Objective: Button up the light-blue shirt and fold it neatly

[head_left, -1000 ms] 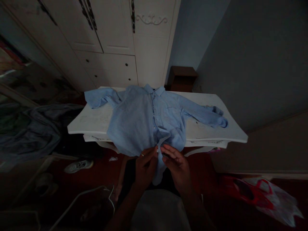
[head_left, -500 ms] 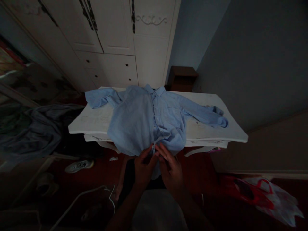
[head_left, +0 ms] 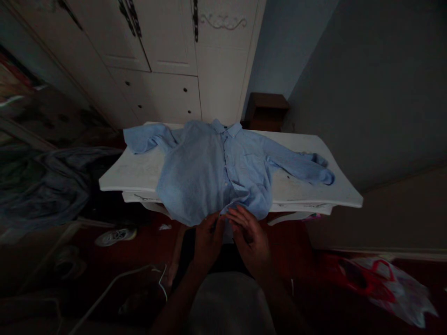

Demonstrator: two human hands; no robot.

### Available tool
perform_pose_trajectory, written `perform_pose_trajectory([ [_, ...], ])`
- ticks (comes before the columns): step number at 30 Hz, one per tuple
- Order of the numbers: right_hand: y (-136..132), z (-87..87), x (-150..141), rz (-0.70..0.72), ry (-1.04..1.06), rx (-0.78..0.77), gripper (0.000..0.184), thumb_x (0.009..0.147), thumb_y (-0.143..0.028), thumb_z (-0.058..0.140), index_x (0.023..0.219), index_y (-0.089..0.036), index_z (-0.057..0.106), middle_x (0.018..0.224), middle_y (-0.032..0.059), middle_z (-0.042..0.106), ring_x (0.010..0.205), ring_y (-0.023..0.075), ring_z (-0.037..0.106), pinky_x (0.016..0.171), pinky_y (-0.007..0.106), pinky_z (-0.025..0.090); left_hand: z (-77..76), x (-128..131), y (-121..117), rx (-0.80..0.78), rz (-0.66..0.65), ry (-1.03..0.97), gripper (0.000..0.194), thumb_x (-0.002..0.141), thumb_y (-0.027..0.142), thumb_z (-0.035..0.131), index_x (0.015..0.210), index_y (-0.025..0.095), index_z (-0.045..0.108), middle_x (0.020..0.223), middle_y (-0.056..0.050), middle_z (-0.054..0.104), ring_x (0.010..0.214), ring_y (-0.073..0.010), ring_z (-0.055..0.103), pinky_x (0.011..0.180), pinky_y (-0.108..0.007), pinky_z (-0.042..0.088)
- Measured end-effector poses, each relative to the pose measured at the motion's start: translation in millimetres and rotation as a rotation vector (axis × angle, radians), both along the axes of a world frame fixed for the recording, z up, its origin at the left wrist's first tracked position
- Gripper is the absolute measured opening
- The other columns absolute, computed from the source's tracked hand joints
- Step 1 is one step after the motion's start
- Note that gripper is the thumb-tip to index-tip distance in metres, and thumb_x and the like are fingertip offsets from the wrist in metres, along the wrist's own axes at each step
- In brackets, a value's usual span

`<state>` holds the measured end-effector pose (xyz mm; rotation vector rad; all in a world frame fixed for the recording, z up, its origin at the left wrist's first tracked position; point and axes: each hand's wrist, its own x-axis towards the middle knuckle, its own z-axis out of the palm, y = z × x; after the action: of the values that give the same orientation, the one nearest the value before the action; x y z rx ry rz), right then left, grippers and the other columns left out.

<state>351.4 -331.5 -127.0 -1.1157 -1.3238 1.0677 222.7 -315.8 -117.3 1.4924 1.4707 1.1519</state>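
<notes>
Just in front of the white desk's (head_left: 139, 174) near edge, holds the lower front of a light blue button-up shirt (head_left: 195, 163) in the left hand (head_left: 207, 237), with a narrow grip of thumb and forefinger on the fabric. Rests right hand (head_left: 253, 237) fingertips against the same part; cannot tell whether pinching it or only touching. Compared with half a second ago, no longer shows the pale button by the left fingertips. Hangs less far below the hands than a second ago, while keeping the same spread at collar and sleeves. Lies face up, mostly beyond the grip, with collar at the far edge and bottom hem drooping past the near one. Stretches one sleeve toward the far left corner, the other toward the right end, stopping short of it. Leaves white top showing below both sleeves. Behind the desk, white wardrobe (head_left: 223, 83); below, red floor (head_left: 289, 260) on either side, with a sneaker (head_left: 117, 236) to the left and a plastic bag (head_left: 405, 288) well to the right.
</notes>
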Motion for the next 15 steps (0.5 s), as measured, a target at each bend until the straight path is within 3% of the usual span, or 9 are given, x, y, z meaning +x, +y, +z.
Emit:
perform_pose_trajectory([
  [3, 4, 0.2, 5, -0.013, -0.087, 0.057, 0.043, 0.094, -0.022, 0.054, 0.136, -0.027, 0.047, 0.124, 0.0087, 0.066, 0.112, 0.0210, 0.065, 0.094, 0.040, 0.055, 1.0, 0, -1, 0.021, -0.010, 0.026, 0.028, 0.094, 0.032, 0.048, 0.102, 0.018, 0.071, 0.097, -0.006, 0.075, 0.081, -0.0182, 0.069, 0.078, -0.030, 0.054],
  [7, 16, 9.0, 14, -0.044, -0.355, 0.231, 0.045, 0.091, -0.024, 0.059, 0.135, -0.030, 0.049, 0.120, 0.0065, 0.067, 0.111, 0.0222, 0.063, 0.098, 0.043, 0.051, 3.9, -3, -2, 0.076, -0.064, 0.099, 0.027, 0.096, 0.029, 0.045, 0.103, 0.018, 0.069, 0.096, -0.006, 0.074, 0.080, -0.0173, 0.068, 0.077, -0.030, 0.053],
  [11, 41, 20.7, 27, 0.136, -0.619, 0.478, 0.047, 0.091, -0.030, 0.062, 0.136, -0.028, 0.050, 0.124, 0.0078, 0.065, 0.121, 0.0248, 0.055, 0.100, 0.045, 0.045, 4.1, -8, -3, 0.239, -0.100, 0.215, 0.023, 0.096, 0.021, 0.044, 0.106, 0.017, 0.065, 0.096, -0.007, 0.072, 0.086, -0.0181, 0.067, 0.078, -0.031, 0.053],
  [15, 63, 26.9, 39, 0.339, -0.694, 0.696, 0.028, 0.094, -0.030, 0.058, 0.122, -0.025, 0.060, 0.105, 0.0062, 0.071, 0.106, 0.0221, 0.061, 0.091, 0.042, 0.046, -5.2, -9, -2, 0.448, -0.112, 0.349, 0.027, 0.091, 0.010, 0.044, 0.110, 0.018, 0.061, 0.094, -0.007, 0.070, 0.087, -0.0181, 0.065, 0.076, -0.032, 0.052],
])
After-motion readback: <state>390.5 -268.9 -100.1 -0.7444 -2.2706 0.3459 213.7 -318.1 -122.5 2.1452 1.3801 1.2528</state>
